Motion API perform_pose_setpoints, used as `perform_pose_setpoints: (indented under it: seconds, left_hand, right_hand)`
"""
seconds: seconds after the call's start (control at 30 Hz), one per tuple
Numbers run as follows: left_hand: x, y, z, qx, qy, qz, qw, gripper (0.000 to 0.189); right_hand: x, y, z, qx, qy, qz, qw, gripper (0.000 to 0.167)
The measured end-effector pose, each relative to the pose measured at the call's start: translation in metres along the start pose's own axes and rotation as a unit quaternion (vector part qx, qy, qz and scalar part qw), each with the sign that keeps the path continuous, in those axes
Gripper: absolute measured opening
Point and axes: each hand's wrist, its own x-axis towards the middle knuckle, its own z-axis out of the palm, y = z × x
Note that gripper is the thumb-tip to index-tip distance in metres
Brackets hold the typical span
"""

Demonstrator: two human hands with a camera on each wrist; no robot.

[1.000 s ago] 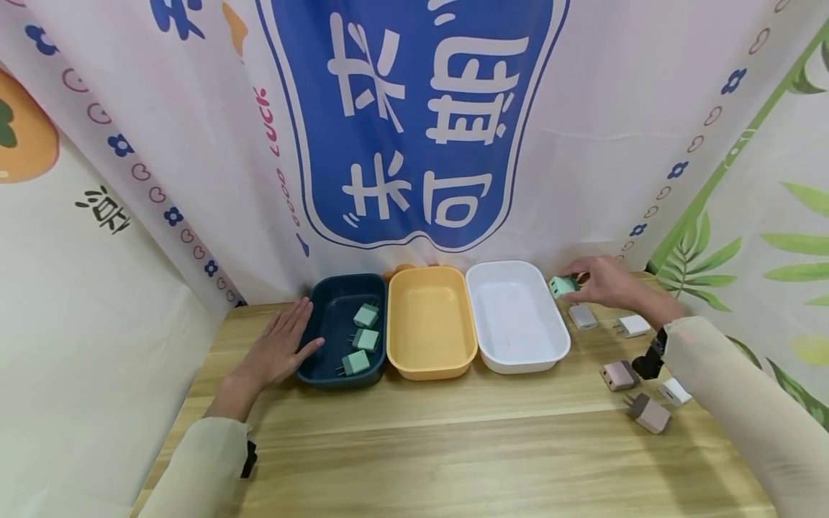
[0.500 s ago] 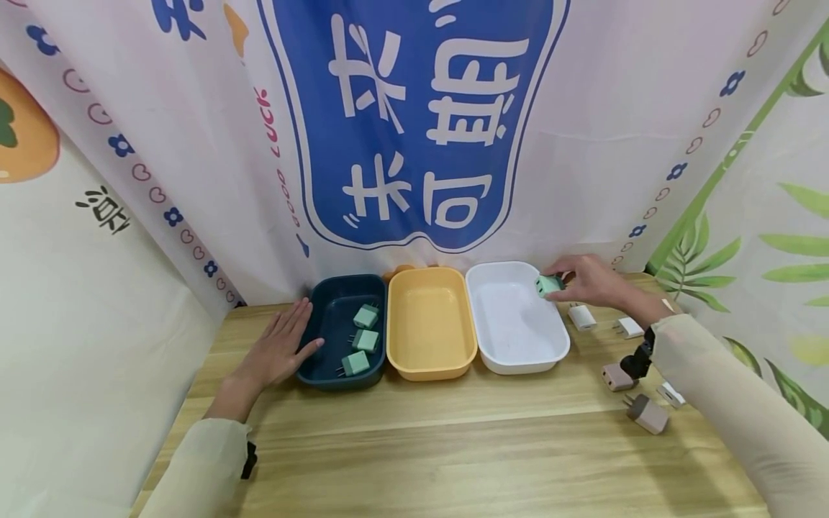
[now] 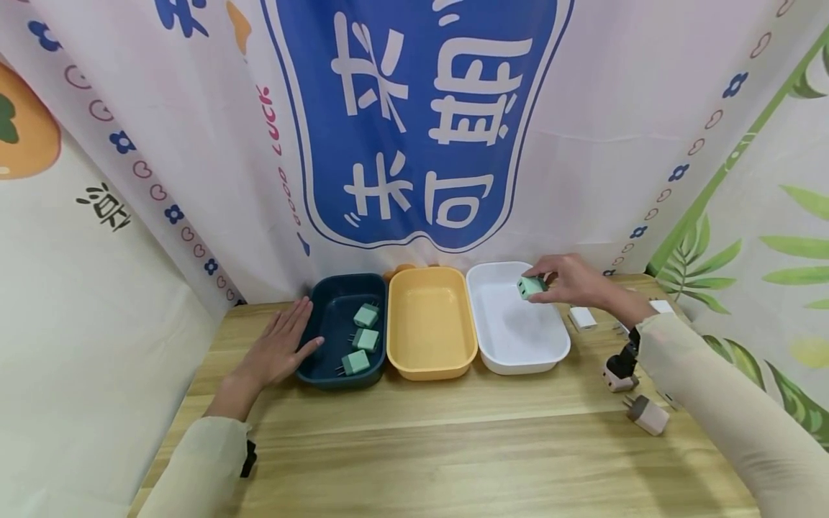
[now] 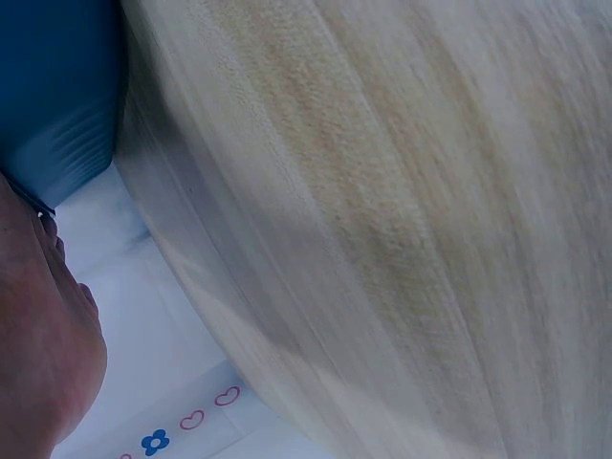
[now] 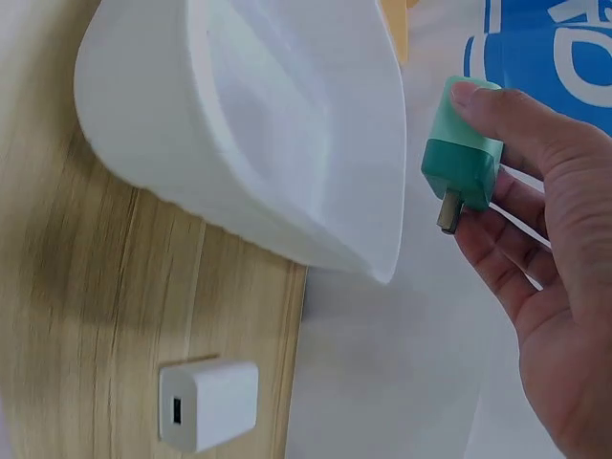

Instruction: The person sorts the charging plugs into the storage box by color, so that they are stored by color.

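My right hand (image 3: 570, 279) pinches a green charger plug (image 3: 531, 288) above the white bin (image 3: 557, 352). In the right wrist view the green plug (image 5: 463, 143) shows a darker base with metal prongs, held between thumb and fingers. My left hand (image 3: 278, 342) rests with straight fingers against the left rim of the dark blue bin (image 3: 324, 381). Inside that bin lie three green plugs, among them the nearest green plug (image 3: 355, 363). The left wrist view shows part of the left hand (image 4: 43, 325) beside the blue bin (image 4: 62, 96).
A yellow bin (image 3: 432, 373) stands between the blue and white ones. At the table's right lie a white plug (image 3: 582, 317), a pink plug (image 3: 618, 379) and a brown-pink plug (image 3: 648, 415); other white plugs are partly hidden by the right arm. A printed curtain (image 3: 583, 144) hangs behind.
My right hand has moved left with the green charger plug, from beside the white bin to over it. The left hand has stayed in place at the blue bin.
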Motion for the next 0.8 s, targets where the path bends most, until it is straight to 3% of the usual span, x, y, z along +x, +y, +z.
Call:
perform_pose_setpoints:
  seconds: [0.8]
  left_hand:
    - [0.000,0.000,-0.001,0.002,-0.003,0.000,1.0000,0.085]
  right_hand:
    - [0.029,-0.035,0.019,0.011,-0.013,-0.047,0.9987,0.043]
